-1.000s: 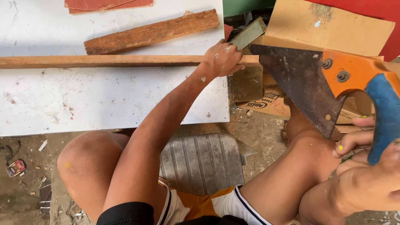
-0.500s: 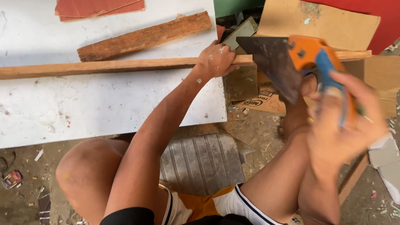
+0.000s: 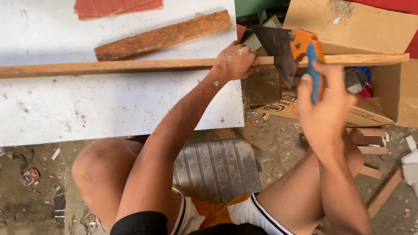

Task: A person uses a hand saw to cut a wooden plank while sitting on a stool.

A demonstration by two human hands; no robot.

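— Sawdust is speckling the white board (image 3: 109, 109) across the left and middle of the frame, and a red sheet (image 3: 117, 7) is poking in at the upper left.

— And the wood?

— A short rough plank (image 3: 163, 35) is lying loose above the long wooden strip (image 3: 130, 66), which is running across the whole frame and overhanging the board's right edge. The left hand (image 3: 235, 61) is pressing it down right at that edge, fingers curled over it.

— So a cut is being lined up?

— I'd judge so. The right hand (image 3: 324, 104), upper right, is gripping the handsaw (image 3: 287, 50) by its orange-and-blue handle, fingers wrapped tight, the blade sitting just beside the left hand. Next it's needing a steady blade clear of those fingers.

— Anything crowding it?

— Cardboard boxes (image 3: 348, 21) are sitting close behind and under the overhang.
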